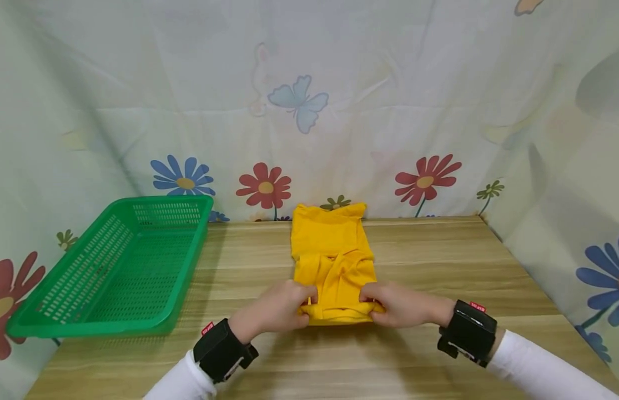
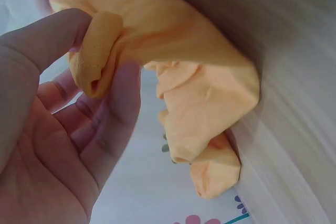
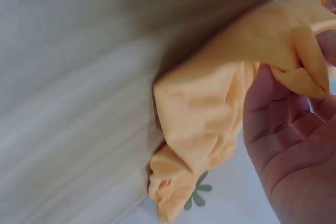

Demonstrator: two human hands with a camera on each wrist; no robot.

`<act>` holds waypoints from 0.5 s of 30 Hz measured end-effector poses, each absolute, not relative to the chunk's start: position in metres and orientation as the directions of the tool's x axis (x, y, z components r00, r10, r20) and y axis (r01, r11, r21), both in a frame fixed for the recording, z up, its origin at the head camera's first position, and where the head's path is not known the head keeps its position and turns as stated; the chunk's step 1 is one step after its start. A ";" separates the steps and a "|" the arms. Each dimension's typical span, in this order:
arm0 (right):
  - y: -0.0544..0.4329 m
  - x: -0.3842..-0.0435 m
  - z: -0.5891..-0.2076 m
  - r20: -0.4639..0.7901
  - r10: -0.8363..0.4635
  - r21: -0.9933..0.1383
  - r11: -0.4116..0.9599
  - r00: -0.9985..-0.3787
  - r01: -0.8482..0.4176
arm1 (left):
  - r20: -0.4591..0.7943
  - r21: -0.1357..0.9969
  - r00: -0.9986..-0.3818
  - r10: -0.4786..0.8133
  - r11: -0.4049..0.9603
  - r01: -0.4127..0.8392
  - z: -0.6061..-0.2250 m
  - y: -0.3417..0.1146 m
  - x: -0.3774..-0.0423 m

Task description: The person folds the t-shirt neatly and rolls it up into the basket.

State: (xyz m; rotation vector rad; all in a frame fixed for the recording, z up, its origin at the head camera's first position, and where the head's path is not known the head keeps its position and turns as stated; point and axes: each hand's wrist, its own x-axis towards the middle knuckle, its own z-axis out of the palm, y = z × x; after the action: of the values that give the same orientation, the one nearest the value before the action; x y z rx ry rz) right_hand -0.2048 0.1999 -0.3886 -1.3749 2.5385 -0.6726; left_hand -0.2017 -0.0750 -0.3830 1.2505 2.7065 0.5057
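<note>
"Yellow cloth (image 1: 334,266) at the centre of the frame, just below the middle: what has hold of it?"

"Two hands, reaching in above the white sleeves (image 1: 544,361) at the lower left and lower right. The left hand (image 1: 287,308) pinches one end of the near edge between thumb and fingers; the right hand (image 1: 401,304) pinches the other."

"Why a grip at each end?"

"Most likely to bring the edge up level; held only in the middle, its sides would probably droop. In the left wrist view that edge is doubled into a thick roll and raised off the table (image 1: 254,266), while a bend of the fabric rests on the surface."

"And farther back?"

"A green basket (image 1: 191,266) stands at the left of the frame, well apart from the fabric, perhaps placed there to be out of the left hand's way. Beyond the creased middle, the far end lies at the table's back edge, near the flowered backdrop (image 1: 339,161). Whether they touch cannot be told."

"Why laid lengthwise?"

"Probably because that puts the narrow near edge within both hands' reach."
</note>
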 end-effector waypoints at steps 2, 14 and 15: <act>0.199 -0.214 -0.386 0.059 -0.818 -0.447 0.491 -0.572 -0.748 | 0.015 0.362 -0.673 0.740 0.623 0.693 -0.382 -0.075 -0.209; 0.196 -0.256 -0.392 0.023 -0.753 -0.336 0.614 -0.657 -0.714 | 0.015 0.272 -0.785 0.620 0.752 0.600 -0.383 -0.069 -0.249; 0.195 -0.259 -0.393 0.020 -0.750 -0.327 0.621 -0.662 -0.713 | 0.018 0.267 -0.788 0.615 0.757 0.597 -0.383 -0.069 -0.251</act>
State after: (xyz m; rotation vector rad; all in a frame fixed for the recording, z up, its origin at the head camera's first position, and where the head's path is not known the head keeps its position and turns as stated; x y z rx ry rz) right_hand -0.2585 0.1954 -0.3934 -1.2327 2.7203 -0.4694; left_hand -0.2512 -0.0686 -0.3828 0.9942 2.8773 0.4009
